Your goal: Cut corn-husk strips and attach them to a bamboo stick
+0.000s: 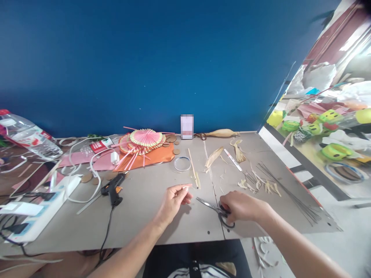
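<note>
My left hand [175, 199] hovers over the grey board [145, 216] with its fingers pinched on a small pale strip [187, 186]. My right hand [242, 206] rests on the board to the right, fingers closed around the dark handles of a pair of scissors [211, 206] whose blades lie flat and point left toward my left hand. A thin wooden stick [193, 168] and a ring of tape [182, 163] lie just beyond my hands.
A black glue gun [114, 188] lies at the left with its cord running off the front edge. Pink paper fans [145, 139] sit on orange paper at the back. Dried husk pieces [214, 156], thin wires [290, 193], a power strip [40, 210] and a water bottle [27, 135] surround the work area.
</note>
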Demonstrator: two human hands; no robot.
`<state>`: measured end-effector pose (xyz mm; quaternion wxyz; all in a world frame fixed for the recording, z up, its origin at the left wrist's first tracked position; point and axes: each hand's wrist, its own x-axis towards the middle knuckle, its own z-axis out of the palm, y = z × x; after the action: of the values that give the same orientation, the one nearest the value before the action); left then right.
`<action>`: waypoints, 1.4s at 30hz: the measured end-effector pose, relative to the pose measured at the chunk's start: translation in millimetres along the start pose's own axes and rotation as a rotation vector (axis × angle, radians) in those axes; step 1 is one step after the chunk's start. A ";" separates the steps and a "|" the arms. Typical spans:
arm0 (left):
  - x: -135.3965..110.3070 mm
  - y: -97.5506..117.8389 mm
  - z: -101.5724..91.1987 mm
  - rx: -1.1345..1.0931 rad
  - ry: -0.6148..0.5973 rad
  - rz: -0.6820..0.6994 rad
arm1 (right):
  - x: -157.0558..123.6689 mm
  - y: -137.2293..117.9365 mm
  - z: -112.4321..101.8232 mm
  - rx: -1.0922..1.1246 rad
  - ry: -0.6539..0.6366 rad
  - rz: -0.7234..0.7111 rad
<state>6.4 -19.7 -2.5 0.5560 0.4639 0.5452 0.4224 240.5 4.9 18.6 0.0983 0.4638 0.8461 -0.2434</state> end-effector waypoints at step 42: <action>-7.8 -8.8 -6.5 -0.261 0.082 -0.105 | 106.4 -32.9 5.4 0.410 0.382 0.330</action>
<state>-0.8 -28.8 -9.3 0.6100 0.3409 0.5315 0.4788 154.2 65.7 -17.2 -0.1194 0.6422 0.6960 -0.2982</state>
